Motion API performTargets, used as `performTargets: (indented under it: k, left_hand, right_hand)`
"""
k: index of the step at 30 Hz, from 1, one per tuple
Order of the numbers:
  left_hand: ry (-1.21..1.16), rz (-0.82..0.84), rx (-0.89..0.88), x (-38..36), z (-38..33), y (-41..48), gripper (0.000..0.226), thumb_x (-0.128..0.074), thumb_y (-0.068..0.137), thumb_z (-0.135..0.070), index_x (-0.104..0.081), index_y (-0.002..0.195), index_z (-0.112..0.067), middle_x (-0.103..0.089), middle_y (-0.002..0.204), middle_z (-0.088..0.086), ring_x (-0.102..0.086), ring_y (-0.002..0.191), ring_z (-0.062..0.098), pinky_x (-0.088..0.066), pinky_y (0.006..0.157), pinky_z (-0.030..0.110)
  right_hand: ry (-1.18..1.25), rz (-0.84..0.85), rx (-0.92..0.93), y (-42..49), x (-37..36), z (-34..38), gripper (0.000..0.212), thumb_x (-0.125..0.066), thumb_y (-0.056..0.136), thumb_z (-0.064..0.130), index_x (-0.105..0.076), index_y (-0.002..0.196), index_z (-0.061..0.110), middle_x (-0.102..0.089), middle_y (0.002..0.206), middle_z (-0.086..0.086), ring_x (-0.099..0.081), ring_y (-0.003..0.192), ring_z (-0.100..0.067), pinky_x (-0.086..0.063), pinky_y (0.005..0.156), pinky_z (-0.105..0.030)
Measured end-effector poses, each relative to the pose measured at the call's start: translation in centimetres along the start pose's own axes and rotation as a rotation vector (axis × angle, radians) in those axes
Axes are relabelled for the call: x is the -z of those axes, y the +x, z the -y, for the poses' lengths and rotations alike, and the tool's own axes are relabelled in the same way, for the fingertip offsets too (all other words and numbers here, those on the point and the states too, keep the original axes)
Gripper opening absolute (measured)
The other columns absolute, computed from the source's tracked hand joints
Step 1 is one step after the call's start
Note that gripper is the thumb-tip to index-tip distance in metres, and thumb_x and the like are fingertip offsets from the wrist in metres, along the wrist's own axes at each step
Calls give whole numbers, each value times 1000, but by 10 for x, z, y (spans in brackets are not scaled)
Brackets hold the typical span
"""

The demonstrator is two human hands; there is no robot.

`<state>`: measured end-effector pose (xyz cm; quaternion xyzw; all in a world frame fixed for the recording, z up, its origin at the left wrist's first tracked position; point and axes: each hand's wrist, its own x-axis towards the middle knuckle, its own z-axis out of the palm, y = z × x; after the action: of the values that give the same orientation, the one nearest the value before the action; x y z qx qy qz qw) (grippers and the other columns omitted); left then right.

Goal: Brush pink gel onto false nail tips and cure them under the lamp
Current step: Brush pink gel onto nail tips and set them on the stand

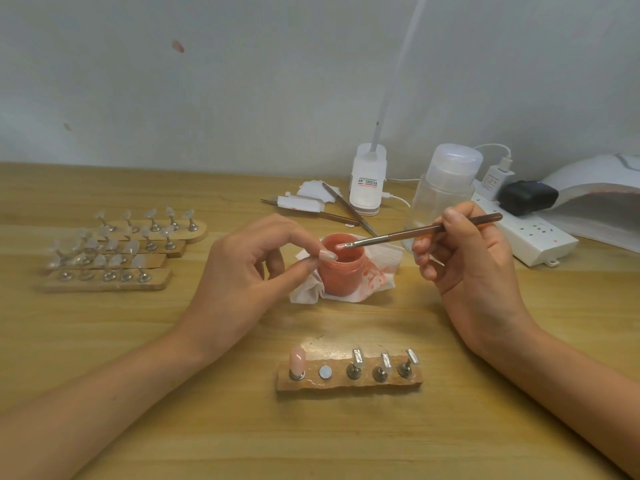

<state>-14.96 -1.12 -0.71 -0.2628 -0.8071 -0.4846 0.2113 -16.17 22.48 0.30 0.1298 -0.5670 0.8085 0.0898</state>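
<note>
Just one jar (337, 276), one brush (408, 234).

1. The counter (138, 393) is pale wood-grain, smooth with a soft sheen.
2. The gel jar (341, 271) looks like translucent plastic, and the pink gel in it is wet and glossy. The paper tissue (306, 289) under it is crumpled, matt and blotched pink.
3. The brush (415, 233) has a glossy brown handle and a shiny metal ferrule.
4. The near wooden stand (349, 382) is rough-edged, with bright metal pegs (353, 370). Its painted nail tip (297, 362) is glossy pink.
5. The nail tip (327, 254) pinched in the left hand (242, 271) looks like smooth, pale plastic.
6. The power strip (533, 237) is smooth white plastic.
</note>
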Motion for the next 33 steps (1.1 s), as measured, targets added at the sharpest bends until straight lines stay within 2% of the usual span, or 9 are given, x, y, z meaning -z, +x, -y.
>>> performTargets:
  k: [5,11,14,16,19,24,29,33]
  left_hand:
    - [-11,-1,2,-1,1,-1,6,-73,83,-22,-75,88,-25,-69,95,-5,-48,54,17,-39,49,32]
    - [-14,-5,19,-2,0,0,6,-74,82,-23,-75,88,-24,-68,94,-7,-44,51,16,-37,50,27]
    - [-16,-9,25,-1,0,0,7,-73,82,-24,-76,88,-24,-68,94,-7,-44,51,16,-38,50,30]
    - [-9,-6,20,-1,0,-1,8,-72,82,-24,-76,89,-24,-68,94,-6,-45,51,17,-38,50,32]
    - [-9,0,19,-1,1,-1,7,-74,82,-23,-76,89,-23,-68,94,-6,-45,51,15,-38,50,28]
    - [-19,-4,34,0,1,-1,6,-76,84,-25,-76,89,-23,-68,94,-7,-43,52,15,-37,52,24]
    - [-18,1,39,0,2,-2,6,-74,82,-22,-76,89,-22,-68,94,-6,-43,52,13,-36,52,22]
    - [-21,2,48,0,3,-1,7,-75,83,-24,-76,89,-21,-69,94,-6,-41,51,12,-35,53,18]
  right_hand:
    - [-34,7,-2,0,-1,0,16,-55,89,28,-48,80,16,-65,63,0,-61,58,-10,-46,48,-18]
    - [-68,-14,0,0,0,-1,16,-55,91,26,-48,80,16,-65,63,-1,-61,58,-11,-45,46,-19]
    - [-68,-57,-5,1,2,-1,18,-52,97,21,-49,79,18,-65,62,0,-60,58,-11,-44,46,-18]
    - [-47,-26,1,0,2,-1,16,-54,93,26,-49,79,18,-66,64,0,-61,59,-11,-44,46,-18]
    - [-61,21,5,-1,0,0,16,-55,90,29,-48,82,17,-67,66,-1,-63,60,-11,-46,46,-18]
    - [-97,-76,-6,0,2,-1,20,-50,99,18,-50,79,18,-65,63,-1,-60,58,-12,-43,45,-19]
    - [-68,22,19,-1,-1,-1,18,-56,95,27,-49,82,17,-68,66,-1,-64,61,-12,-46,47,-18]
    - [-111,-52,6,0,1,-2,17,-52,98,20,-50,81,18,-66,63,0,-62,59,-11,-44,45,-18]
